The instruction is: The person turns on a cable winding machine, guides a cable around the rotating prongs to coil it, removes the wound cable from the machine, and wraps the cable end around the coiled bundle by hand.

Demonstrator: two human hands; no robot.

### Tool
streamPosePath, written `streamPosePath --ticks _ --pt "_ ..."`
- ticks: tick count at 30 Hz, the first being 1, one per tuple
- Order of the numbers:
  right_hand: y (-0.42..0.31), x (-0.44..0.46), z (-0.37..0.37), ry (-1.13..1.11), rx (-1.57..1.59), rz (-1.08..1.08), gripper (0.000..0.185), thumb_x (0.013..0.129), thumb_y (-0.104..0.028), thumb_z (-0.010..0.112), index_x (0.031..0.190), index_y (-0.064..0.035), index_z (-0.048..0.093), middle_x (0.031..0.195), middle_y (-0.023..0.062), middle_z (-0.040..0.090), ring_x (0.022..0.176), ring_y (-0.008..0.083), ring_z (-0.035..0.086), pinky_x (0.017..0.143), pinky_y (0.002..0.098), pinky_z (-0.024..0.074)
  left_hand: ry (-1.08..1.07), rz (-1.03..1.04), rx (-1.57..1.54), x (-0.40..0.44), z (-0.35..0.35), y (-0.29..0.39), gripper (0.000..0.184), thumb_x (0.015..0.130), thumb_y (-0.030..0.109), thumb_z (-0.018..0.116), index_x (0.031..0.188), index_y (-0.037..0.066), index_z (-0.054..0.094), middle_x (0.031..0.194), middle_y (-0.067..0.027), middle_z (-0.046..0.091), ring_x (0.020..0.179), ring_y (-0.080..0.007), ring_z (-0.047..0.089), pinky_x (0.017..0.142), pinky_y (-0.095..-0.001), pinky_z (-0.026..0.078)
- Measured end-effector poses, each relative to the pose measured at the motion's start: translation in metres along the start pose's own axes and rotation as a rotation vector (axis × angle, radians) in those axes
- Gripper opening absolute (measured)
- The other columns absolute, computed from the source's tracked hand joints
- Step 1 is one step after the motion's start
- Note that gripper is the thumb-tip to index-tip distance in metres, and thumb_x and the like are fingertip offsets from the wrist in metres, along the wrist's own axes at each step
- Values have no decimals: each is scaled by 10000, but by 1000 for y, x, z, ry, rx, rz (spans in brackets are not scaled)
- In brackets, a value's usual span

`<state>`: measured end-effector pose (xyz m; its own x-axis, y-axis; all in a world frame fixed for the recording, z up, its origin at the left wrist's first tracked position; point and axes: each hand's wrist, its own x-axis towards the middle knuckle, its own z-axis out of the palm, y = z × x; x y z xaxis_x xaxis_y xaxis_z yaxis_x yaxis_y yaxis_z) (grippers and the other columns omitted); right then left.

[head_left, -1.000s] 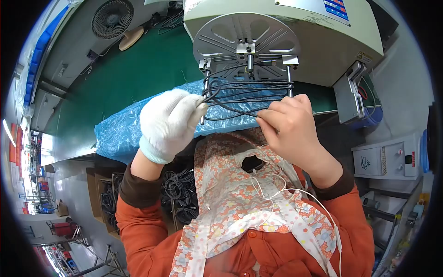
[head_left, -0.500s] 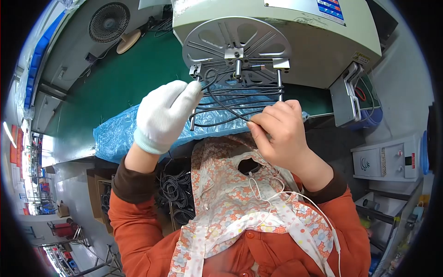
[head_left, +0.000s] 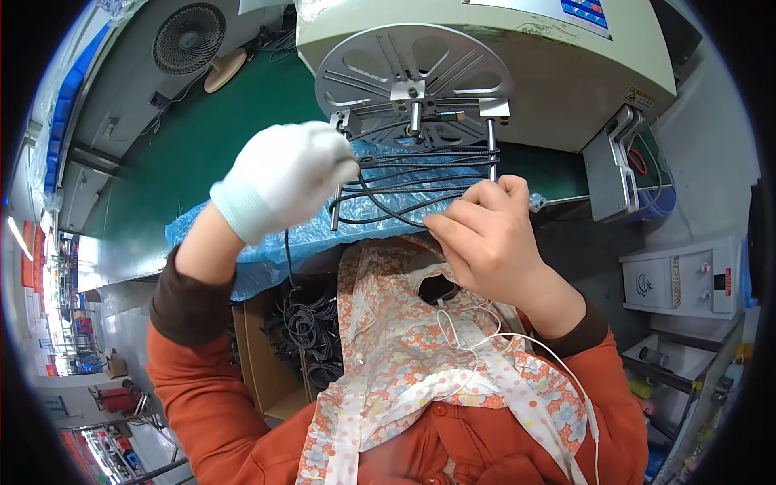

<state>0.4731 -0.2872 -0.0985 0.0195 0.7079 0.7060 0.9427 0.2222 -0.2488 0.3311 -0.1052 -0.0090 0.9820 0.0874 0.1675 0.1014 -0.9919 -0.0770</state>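
A black braided cable (head_left: 412, 194) is wound in several turns around the metal posts of a winding machine's round disc (head_left: 416, 61). My left hand (head_left: 287, 174), in a white knit glove and slightly blurred, is closed on the cable beside the left post (head_left: 335, 217). A length of it hangs below that hand. Bare, my right hand (head_left: 489, 234) pinches another stretch of cable below the right post (head_left: 491, 149). The cable's connector end (head_left: 449, 116) lies across near the disc's centre shaft.
Blue bubble wrap (head_left: 275, 250) covers the edge of the green table (head_left: 162, 162) under the posts. A box (head_left: 271, 360) beside my lap has coiled cables (head_left: 311, 327) next to it. A fan (head_left: 190, 39) stands at the back left; the machine's housing (head_left: 558, 89) fills the back right.
My left hand has moved left and turned, drawing the small cable loop near its fingers lower. My right hand has shifted slightly left and down, still pinching the cable.
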Motion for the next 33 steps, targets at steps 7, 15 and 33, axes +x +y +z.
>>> streamPosePath --ticks 7,15,33 --pt "8 -2 -6 3 -4 -23 171 661 -37 649 819 -100 655 748 -37 587 751 175 431 781 381 255 -123 -477 -1106 -37 23 -82 185 805 207 606 771 27 632 576 -11 532 448 -88 447 422 -210 372" --pt "3 2 1 89 -10 109 170 652 -44 666 811 -104 667 795 -25 563 790 185 416 796 356 246 -85 -841 -1030 -84 54 -43 125 806 119 605 864 24 661 563 -10 540 431 -78 439 412 -196 370" --pt "16 -7 -25 -31 576 487 137 648 -1 684 771 -36 637 904 54 505 766 157 448 663 232 371 954 -537 -1648 -73 174 55 303 933 261 469 1023 -2 589 598 15 464 450 -25 318 395 -159 265"
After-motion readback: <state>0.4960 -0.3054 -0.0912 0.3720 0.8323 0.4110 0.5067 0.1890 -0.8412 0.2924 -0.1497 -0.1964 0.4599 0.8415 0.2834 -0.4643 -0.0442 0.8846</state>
